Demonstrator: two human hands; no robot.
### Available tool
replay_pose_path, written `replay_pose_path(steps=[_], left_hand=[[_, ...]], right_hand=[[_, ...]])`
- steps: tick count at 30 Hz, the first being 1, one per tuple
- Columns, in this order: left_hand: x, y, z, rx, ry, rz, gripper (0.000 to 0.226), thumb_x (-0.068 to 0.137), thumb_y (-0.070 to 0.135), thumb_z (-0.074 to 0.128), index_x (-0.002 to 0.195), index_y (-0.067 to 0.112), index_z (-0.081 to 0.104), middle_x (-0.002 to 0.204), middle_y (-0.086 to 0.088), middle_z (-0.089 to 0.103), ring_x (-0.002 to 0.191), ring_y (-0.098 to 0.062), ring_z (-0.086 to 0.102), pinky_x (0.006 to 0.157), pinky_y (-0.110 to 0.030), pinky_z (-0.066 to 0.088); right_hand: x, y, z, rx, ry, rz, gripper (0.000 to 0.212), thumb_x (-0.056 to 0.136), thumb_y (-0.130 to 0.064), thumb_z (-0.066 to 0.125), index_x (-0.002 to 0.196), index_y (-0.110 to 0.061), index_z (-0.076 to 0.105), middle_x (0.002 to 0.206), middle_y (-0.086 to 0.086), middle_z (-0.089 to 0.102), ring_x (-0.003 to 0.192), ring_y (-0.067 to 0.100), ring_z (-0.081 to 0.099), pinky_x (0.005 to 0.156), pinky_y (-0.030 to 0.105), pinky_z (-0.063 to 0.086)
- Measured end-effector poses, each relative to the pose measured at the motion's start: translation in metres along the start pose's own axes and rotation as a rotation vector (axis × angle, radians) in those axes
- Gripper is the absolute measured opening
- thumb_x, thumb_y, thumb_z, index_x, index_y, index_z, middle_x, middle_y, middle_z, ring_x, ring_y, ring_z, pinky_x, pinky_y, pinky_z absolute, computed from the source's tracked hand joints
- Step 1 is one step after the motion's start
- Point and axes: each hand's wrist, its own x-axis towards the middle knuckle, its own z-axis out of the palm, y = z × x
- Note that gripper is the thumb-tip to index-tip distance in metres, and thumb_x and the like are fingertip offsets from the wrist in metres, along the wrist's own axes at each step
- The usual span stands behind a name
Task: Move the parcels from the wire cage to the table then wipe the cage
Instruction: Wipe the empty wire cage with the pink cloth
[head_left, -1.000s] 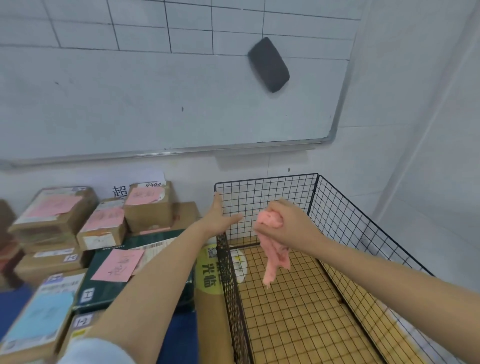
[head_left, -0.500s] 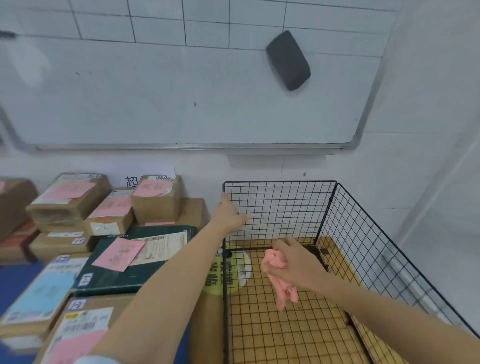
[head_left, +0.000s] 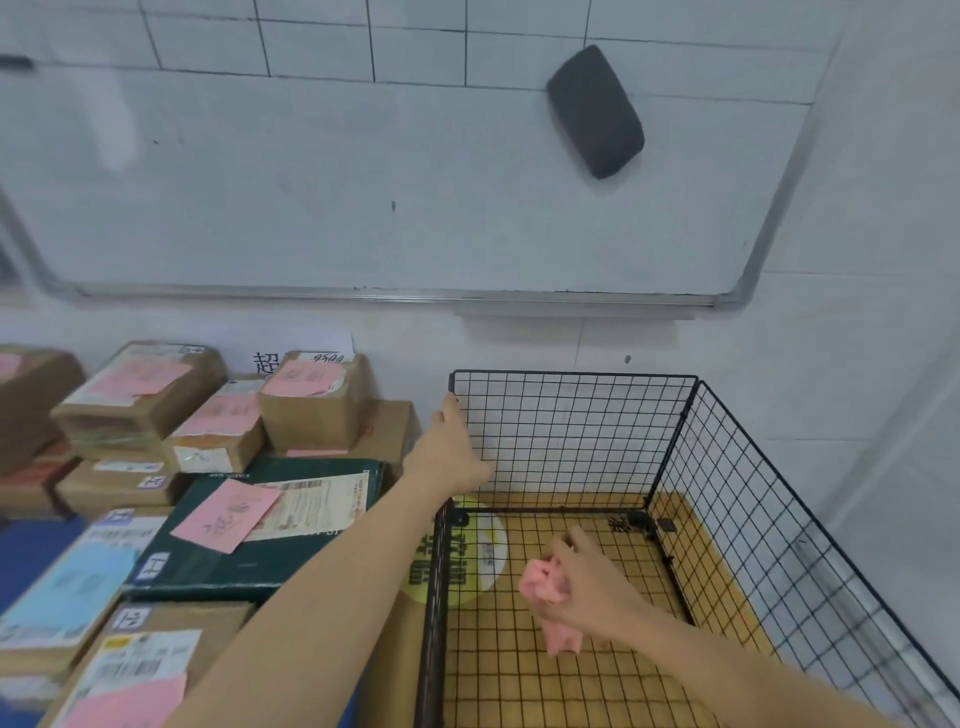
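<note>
Right fingers (head_left: 569, 545) curl round a pink cloth (head_left: 546, 581) and pinch it into a wad. A loose tail of it hangs below the right hand (head_left: 589, 590). Hand and cloth sit low inside the cage (head_left: 571, 375), lower centre of the frame, over the mesh floor. Cannot tell whether the tail touches the floor.

Left hand (head_left: 453, 448) is at the cage's back left corner, centre of the frame, with its thumb (head_left: 450, 410) straight up along the corner post. The other fingers are hidden behind the palm and the wire, so cannot tell if they are curled or flat. It looks like a brace on the cage.

The cage is black wire grid with an open top, lower right of the frame. A yellow mat shows under the floor mesh. Parcels (head_left: 311, 400), brown boxes with pink notes, are stacked on the blue desk (head_left: 26, 551), left of the cage. None shows inside the cage, so the moving looks done and the step in hand is wiping.

Handling, judged:
- Cloth is soft, light and limp. Keep it wadded so it presses on the wire.
- The loose tail may snag on wire crossings or corner clips.
- Cage is probably light and its panels may flex or slide. Hold it at the corner post or top rim, not mid panel.

A whiteboard (head_left: 363, 182) with a dark eraser (head_left: 595, 111) fills the top of the frame.
</note>
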Motion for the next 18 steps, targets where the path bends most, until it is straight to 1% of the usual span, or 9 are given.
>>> replay_pose_path(steps=[2,4,6,8,10,13,18], left_hand=[[0.005,0.000,-0.003,0.019,0.009,-0.021,0.097,0.080,0.034,0.072,0.149,0.017,0.006,0.143,-0.009,0.040,0.119,-0.028,0.053,0.096,-0.046,0.048],[0.012,0.002,-0.007,0.027,0.014,-0.025,0.092,0.080,0.036,0.071,0.146,0.014,0.011,0.139,-0.009,0.043,0.117,-0.029,0.052,0.095,-0.046,0.048],[0.022,0.006,-0.010,0.053,0.019,0.014,0.098,0.079,0.040,0.072,0.148,0.011,0.009,0.145,-0.012,0.034,0.125,-0.031,0.046,0.100,-0.047,0.045],[0.032,0.010,-0.011,0.081,0.032,0.045,0.103,0.079,0.042,0.072,0.150,0.011,0.004,0.151,-0.013,0.023,0.133,-0.032,0.038,0.105,-0.047,0.041],[0.038,0.014,-0.010,0.099,0.044,0.061,0.104,0.080,0.042,0.071,0.150,0.011,0.001,0.154,-0.014,0.016,0.137,-0.033,0.031,0.108,-0.046,0.037],[0.045,0.016,-0.006,0.099,0.045,0.066,0.104,0.081,0.041,0.070,0.151,0.010,-0.001,0.156,-0.014,0.008,0.140,-0.035,0.024,0.111,-0.046,0.031],[0.057,0.017,-0.006,0.179,0.029,0.074,0.106,0.082,0.045,0.068,0.152,0.011,-0.005,0.159,-0.011,-0.003,0.143,-0.036,0.019,0.113,-0.047,0.028]], right_hand=[[0.006,0.003,0.007,0.019,0.016,-0.031,0.063,0.071,-0.055,0.069,0.122,-0.024,0.050,0.122,-0.012,0.031,0.108,0.004,0.042,0.096,0.022,0.048],[0.011,0.008,0.014,0.033,0.003,-0.037,0.068,0.069,-0.056,0.070,0.125,-0.025,0.049,0.127,-0.013,0.027,0.114,0.003,0.039,0.101,0.021,0.041],[0.013,0.013,0.022,0.041,-0.026,-0.027,0.073,0.067,-0.057,0.071,0.129,-0.027,0.047,0.132,-0.012,0.025,0.119,0.005,0.039,0.104,0.023,0.040],[0.015,0.018,0.029,0.054,-0.049,-0.016,0.074,0.068,-0.057,0.071,0.131,-0.028,0.045,0.135,-0.011,0.024,0.122,0.007,0.038,0.107,0.026,0.039],[0.015,0.022,0.033,0.083,-0.061,0.005,0.074,0.069,-0.056,0.071,0.132,-0.029,0.045,0.134,-0.012,0.026,0.123,0.007,0.037,0.108,0.028,0.037],[0.019,0.025,0.036,0.079,-0.045,0.017,0.070,0.071,-0.057,0.069,0.131,-0.030,0.046,0.135,-0.010,0.032,0.123,0.009,0.040,0.107,0.032,0.041],[0.029,0.024,0.039,0.068,-0.017,0.007,0.062,0.077,-0.054,0.065,0.132,-0.032,0.046,0.134,-0.008,0.038,0.119,0.009,0.045,0.103,0.028,0.044]])
